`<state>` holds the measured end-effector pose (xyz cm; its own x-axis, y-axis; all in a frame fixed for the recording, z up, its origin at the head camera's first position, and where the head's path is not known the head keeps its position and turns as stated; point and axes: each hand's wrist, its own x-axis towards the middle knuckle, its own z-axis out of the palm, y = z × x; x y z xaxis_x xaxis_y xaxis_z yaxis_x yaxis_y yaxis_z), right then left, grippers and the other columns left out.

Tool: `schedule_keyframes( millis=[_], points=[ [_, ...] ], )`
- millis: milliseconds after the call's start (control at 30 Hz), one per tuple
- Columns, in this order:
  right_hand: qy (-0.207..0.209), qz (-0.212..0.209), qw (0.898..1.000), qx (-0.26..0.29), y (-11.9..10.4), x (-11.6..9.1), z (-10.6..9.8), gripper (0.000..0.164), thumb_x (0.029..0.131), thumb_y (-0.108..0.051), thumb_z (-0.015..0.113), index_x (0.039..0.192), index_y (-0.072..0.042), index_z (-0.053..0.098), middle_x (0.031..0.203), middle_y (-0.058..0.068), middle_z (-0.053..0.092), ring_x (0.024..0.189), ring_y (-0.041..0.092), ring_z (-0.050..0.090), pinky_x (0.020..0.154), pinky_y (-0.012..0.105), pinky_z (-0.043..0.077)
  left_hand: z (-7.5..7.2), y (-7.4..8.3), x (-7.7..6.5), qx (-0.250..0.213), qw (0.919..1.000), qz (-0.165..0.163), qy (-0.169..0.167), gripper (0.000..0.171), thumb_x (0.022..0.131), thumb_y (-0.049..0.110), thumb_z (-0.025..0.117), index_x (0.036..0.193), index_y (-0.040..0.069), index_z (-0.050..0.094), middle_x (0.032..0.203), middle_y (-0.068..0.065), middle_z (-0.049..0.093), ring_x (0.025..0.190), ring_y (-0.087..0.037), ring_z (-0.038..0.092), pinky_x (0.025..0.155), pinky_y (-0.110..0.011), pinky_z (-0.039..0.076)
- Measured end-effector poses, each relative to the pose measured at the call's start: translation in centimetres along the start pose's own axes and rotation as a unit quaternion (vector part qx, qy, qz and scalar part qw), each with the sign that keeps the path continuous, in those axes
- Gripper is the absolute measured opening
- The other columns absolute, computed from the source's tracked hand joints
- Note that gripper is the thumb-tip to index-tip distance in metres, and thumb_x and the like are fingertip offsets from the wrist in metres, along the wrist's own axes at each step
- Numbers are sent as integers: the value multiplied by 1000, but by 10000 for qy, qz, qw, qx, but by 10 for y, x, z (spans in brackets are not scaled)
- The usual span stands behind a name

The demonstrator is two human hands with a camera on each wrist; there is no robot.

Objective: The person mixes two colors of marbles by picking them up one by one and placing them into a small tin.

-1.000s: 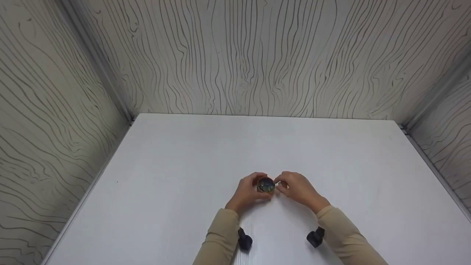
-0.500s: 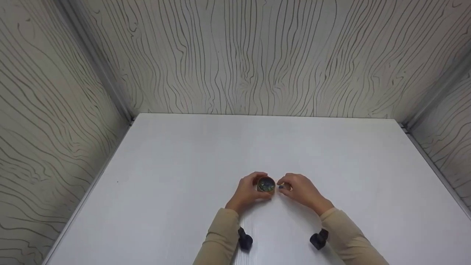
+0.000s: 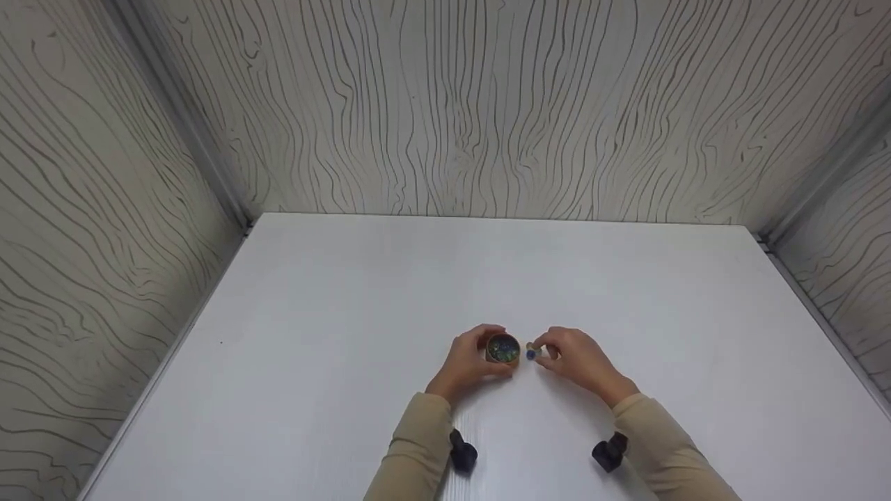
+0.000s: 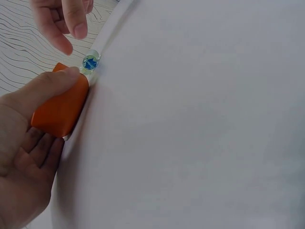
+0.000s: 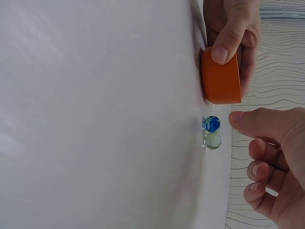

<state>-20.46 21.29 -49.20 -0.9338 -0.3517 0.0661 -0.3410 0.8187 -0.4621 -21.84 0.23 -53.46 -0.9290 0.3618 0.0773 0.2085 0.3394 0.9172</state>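
Note:
My left hand (image 3: 465, 363) grips a small orange cup (image 5: 221, 81) from its left side, thumb and fingers around the wall. Dark, shiny glass marbles (image 3: 502, 348) show inside the cup. Just right of the cup, a blue-swirled marble (image 5: 212, 124) and clear greenish marbles (image 5: 213, 140) sit close together on the white table. Beside them is my right hand (image 3: 581, 358), its thumb and forefinger spread apart at the marbles and its other fingers loosely curled. In the right wrist view a gap shows between the thumb tip and the blue marble.
The white table (image 3: 348, 292) stretches out around both hands. Wood-grain panels (image 3: 459, 111) rise behind it and at both sides. A black wrist camera (image 3: 463, 456) hangs at the left sleeve, another black camera (image 3: 609, 452) at the right one.
My right hand has drawn right, away from the cup's rim. The blue marble, half a second ago at its fingertips, now lies with the other marbles beside the cup. My left hand stays put.

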Motion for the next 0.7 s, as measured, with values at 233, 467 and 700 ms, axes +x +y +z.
schedule_keyframes(
  millis=[233,467,700],
  points=[
    [61,20,9999,-123,3,0,0,16,80,-10,75,95,-7,74,67,-4,50,65,6,40,57,18,32,0,-1,0,98,9999,47,22,61,70,12,85,124,6,59,119,-10,68,116,-24,62,106,-31,49],
    [-4,286,9996,-80,4,1,1,17,80,-12,76,96,-9,74,68,-4,50,67,8,42,60,19,35,0,-1,0,112,9999,34,-2,61,70,10,85,125,5,58,120,-11,67,117,-25,62,107,-34,50],
    [-67,517,9986,-28,6,3,1,17,81,-11,75,98,-8,74,70,-2,52,68,10,44,61,20,36,0,-2,0,90,9999,78,4,60,71,10,84,124,4,58,119,-13,67,116,-27,62,106,-36,50]
  ],
)
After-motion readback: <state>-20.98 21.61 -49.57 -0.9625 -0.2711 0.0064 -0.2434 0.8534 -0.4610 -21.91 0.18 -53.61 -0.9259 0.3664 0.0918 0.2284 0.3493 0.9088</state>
